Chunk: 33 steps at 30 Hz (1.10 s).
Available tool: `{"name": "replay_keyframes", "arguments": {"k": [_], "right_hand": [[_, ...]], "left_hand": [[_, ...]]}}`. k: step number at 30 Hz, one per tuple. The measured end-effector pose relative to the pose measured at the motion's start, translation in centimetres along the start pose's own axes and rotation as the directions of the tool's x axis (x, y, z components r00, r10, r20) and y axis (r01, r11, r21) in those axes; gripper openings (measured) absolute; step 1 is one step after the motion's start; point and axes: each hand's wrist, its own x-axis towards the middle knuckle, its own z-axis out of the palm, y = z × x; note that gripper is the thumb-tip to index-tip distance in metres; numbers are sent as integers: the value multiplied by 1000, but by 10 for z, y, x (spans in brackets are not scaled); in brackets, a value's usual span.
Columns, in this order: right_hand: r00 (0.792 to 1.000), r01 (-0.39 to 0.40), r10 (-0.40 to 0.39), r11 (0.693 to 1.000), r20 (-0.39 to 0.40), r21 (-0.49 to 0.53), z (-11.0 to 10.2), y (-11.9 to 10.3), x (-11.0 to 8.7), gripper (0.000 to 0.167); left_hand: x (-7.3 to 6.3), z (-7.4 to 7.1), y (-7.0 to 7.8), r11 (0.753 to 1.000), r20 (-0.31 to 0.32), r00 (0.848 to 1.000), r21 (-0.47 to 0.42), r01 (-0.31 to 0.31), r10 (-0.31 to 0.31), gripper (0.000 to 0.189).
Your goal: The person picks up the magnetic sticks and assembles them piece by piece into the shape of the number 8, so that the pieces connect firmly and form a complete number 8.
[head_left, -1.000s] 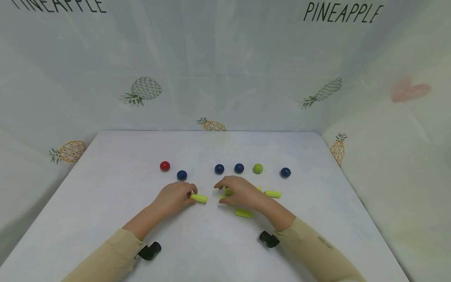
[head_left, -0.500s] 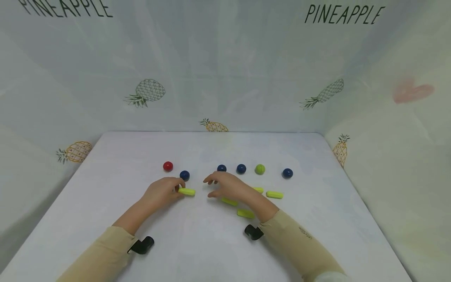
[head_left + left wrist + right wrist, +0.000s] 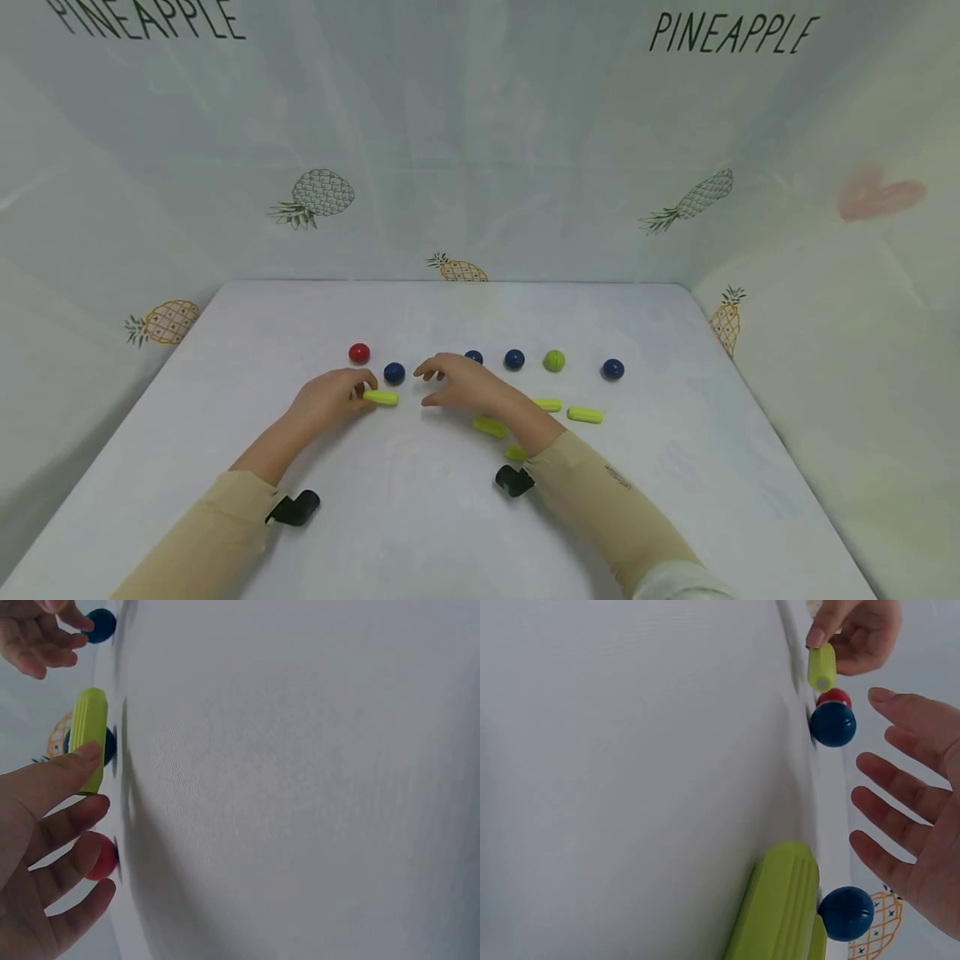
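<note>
In my left hand (image 3: 324, 404) I hold a yellow-green ridged rod (image 3: 381, 398) between thumb and index finger, one end sticking out to the right. The left wrist view shows the rod (image 3: 91, 720) raised over the table, my other fingers spread loosely. A dark blue ball (image 3: 394, 373) lies just beyond the rod's free end, with a red ball (image 3: 359, 354) behind the hand. My right hand (image 3: 465, 385) hovers to the right of that blue ball, palm facing left. Its fingers (image 3: 900, 780) are parted and relaxed, with nothing between them.
Farther right, a row holds more blue balls (image 3: 513, 360) and a green ball (image 3: 554, 361). Under and beside my right forearm lie several rods (image 3: 585, 414). One blue ball (image 3: 474, 357) is partly covered by the right hand. The white table (image 3: 390, 517) meets a pineapple-print cloth.
My left hand has carried the rod leftward and farther from me, near the blue ball. My right hand has moved left and away, off the group of rods.
</note>
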Motion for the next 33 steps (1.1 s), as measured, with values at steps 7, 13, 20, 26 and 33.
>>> {"name": "replay_keyframes", "arguments": {"k": [7, 13, 20, 26, 33], "right_hand": [[999, 10, -10, 1000, -30, -5, 1, -1, 15, 46], [999, -17, 17, 1000, -33, -5, 6, -5, 30, 46], [998, -23, 23, 1000, -60, 1, 14, -11, 42, 45], [997, -27, 28, 1000, -70, 11, 19, -14, 51, 44], [996, -29, 31, 999, -79, 22, 22, -10, 60, 44]], "left_hand": [[5, 0, -11, 1000, 10, 1000, -6, 2, -2, 26], [8, 0, -20, 1000, 22, 1000, -14, 3, -3, 25], [9, 0, -28, 999, 20, 1000, -28, 18, -18, 25], [8, -1, -30, 999, 28, 999, -43, 21, -20, 26], [10, -2, -33, 997, 36, 999, -79, 16, -13, 26]]}}
